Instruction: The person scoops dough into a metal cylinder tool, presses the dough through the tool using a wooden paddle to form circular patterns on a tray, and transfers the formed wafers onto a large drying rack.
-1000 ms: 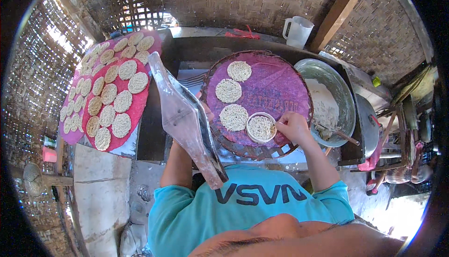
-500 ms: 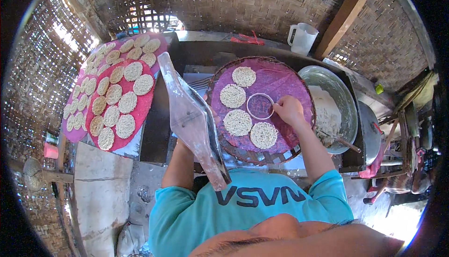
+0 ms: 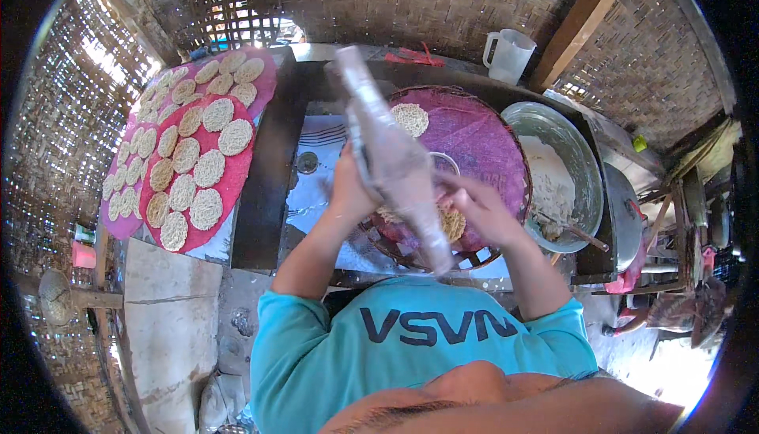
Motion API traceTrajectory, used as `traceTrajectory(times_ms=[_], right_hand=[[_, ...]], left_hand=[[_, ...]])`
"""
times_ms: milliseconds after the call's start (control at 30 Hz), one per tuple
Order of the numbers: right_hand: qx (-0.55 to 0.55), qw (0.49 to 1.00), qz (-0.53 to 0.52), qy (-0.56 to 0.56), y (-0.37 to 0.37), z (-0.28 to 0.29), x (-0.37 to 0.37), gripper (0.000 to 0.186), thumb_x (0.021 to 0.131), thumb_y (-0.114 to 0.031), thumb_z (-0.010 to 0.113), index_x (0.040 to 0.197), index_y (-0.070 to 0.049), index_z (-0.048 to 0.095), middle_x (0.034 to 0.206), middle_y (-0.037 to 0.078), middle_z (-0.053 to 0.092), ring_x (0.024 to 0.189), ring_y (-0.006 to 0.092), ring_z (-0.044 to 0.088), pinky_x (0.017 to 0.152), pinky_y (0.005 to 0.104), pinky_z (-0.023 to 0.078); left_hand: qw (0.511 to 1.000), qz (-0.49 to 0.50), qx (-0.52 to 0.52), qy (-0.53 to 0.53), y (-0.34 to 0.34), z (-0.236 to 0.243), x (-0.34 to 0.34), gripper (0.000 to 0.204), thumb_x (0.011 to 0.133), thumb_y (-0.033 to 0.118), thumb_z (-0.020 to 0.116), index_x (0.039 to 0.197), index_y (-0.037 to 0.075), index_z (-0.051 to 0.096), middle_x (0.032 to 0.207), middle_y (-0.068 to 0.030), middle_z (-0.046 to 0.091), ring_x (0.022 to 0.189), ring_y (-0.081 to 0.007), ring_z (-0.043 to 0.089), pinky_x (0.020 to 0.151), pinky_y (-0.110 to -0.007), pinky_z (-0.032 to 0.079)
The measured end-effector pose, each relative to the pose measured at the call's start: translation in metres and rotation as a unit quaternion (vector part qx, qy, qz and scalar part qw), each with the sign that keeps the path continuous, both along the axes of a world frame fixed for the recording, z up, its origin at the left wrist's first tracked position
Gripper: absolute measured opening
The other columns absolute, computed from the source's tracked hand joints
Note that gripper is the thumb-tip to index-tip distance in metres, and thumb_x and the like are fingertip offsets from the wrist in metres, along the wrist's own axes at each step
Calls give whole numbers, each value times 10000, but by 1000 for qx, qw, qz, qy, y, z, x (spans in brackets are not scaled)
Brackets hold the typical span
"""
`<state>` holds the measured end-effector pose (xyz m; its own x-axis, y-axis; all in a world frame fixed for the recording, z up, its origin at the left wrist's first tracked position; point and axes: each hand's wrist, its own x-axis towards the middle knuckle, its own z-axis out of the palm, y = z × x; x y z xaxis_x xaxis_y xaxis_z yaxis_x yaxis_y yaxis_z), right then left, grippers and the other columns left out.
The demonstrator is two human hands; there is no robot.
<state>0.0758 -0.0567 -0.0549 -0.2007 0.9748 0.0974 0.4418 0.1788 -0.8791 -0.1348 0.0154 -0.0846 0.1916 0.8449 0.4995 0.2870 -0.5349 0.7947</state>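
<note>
My left hand (image 3: 348, 186) is closed around a long pale press with tapered ends (image 3: 395, 153), tilted over the round tray and smeared by motion. Beneath it, a purple cloth (image 3: 482, 133) covers the tray. A thin white ring (image 3: 446, 155) lies on the cloth, partly behind the press. My right hand (image 3: 486, 211) is beside the press and the ring; its fingers are blurred, and I cannot tell whether it grips either one. One round noodle-like disc (image 3: 410, 119) shows at the tray's far left, while others are mostly covered by the press and my hands.
To the right stands a metal basin (image 3: 594, 185) of pale dough, with a wooden-handled tool (image 3: 589, 238) in it. Discs fill a pink sheet (image 3: 225, 220) at left. A white pitcher (image 3: 510, 56) and red plastic (image 3: 419, 56) are along the back ledge.
The press has swung right, from left of the tray to over it, with my left hand. My right hand has moved nearer and left, toward the press. The ring is now partly covered.
</note>
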Motion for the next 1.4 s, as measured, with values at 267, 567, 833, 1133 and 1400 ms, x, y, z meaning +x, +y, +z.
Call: traceTrajectory(times_ms=[267, 567, 833, 1133, 1400], right_hand=[[-272, 914, -56, 295, -19, 11, 36, 522, 897, -501, 323, 910, -32, 554, 668, 80, 585, 468, 127, 518, 376, 225, 396], [-265, 955, -129, 34, 4, 14, 80, 521, 899, -464, 363, 804, -12, 603, 575, 67, 573, 402, 120, 495, 378, 253, 388], [-235, 967, -96, -20, 0, -11, 70, 538, 890, -477, 373, 762, -11, 608, 543, 65, 559, 383, 128, 479, 365, 248, 379], [-10, 973, -179, -146, 22, -34, 52, 479, 849, -462, 454, 845, -17, 630, 608, 111, 585, 517, 184, 552, 504, 308, 423], [-88, 966, -204, -134, 16, -26, 65, 416, 847, -413, 483, 868, -24, 628, 673, 114, 600, 628, 194, 563, 600, 313, 434]], left_hand=[[787, -458, -197, -363, 67, 45, 37, 656, 742, 437, 549, 1227, 23, 393, 1092, -135, 491, 1055, -286, 454, 978, -393, 297], [594, -351, -385, -612, 113, 7, 95, 611, 820, 635, 326, 945, 74, 534, 486, -1, 351, 492, -189, 414, 611, -385, 392], [596, -282, -421, -622, 96, -1, 77, 552, 817, 619, 370, 914, 101, 533, 454, 41, 339, 435, -139, 372, 534, -338, 379], [636, -310, -375, -599, 123, 13, 67, 622, 808, 669, 302, 820, 90, 528, 410, 26, 261, 355, -130, 258, 451, -313, 291], [637, -324, -369, -594, 115, 15, 82, 648, 824, 661, 245, 780, 91, 552, 447, 37, 317, 388, -114, 303, 462, -280, 300]])
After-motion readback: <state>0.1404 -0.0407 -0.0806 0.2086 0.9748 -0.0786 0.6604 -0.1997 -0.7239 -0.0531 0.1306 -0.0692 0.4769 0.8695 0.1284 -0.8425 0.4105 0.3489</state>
